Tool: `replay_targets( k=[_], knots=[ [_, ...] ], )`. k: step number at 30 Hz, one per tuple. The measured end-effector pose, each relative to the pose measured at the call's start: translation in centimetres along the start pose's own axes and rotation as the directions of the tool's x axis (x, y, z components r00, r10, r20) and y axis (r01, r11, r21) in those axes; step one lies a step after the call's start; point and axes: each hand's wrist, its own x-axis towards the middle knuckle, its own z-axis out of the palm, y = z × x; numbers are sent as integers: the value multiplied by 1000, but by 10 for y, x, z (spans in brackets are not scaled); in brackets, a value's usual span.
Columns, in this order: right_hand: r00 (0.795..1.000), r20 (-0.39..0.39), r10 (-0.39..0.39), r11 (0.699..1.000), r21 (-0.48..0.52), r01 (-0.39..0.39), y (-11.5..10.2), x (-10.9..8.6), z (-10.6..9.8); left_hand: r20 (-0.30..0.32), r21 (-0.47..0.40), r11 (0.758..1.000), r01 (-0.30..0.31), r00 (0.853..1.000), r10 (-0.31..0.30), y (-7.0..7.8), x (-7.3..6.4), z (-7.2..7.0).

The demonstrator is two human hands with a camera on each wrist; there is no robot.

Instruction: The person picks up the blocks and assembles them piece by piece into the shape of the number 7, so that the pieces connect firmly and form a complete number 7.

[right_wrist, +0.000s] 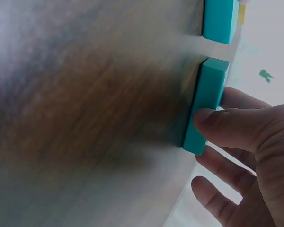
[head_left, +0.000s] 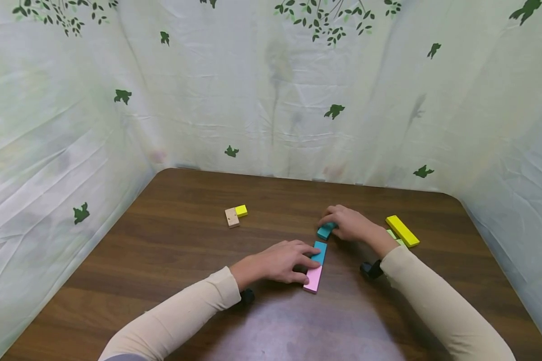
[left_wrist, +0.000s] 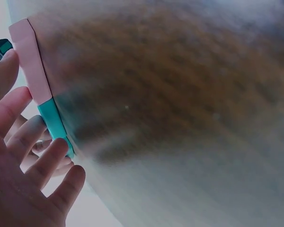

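Observation:
A pink block and a teal block lie end to end in a line on the table. My left hand has its fingers spread over their left side, fingertips touching the two blocks. Just beyond the far end of that line, my right hand grips another teal block, which sits at a slant to the line. The right wrist view shows the thumb on one face of this teal block and fingers behind it, with a gap to the other teal block.
A plain wooden block touches a small yellow block at the back left. Right of my right forearm lies a long yellow block, beside light green pieces partly hidden by the arm. Printed curtains surround the brown table.

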Motion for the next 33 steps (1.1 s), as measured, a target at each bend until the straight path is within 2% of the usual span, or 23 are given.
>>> replay_targets(
  k=[18,33],
  knots=[
    [995,-2,-104,993,51,104,-7,-6,4,-2,-9,1000,11,1000,-11,2,-1,0],
    [997,0,-79,993,84,79,-10,-8,5,-22,24,1000,-4,1000,5,5,-2,0]
  ],
)
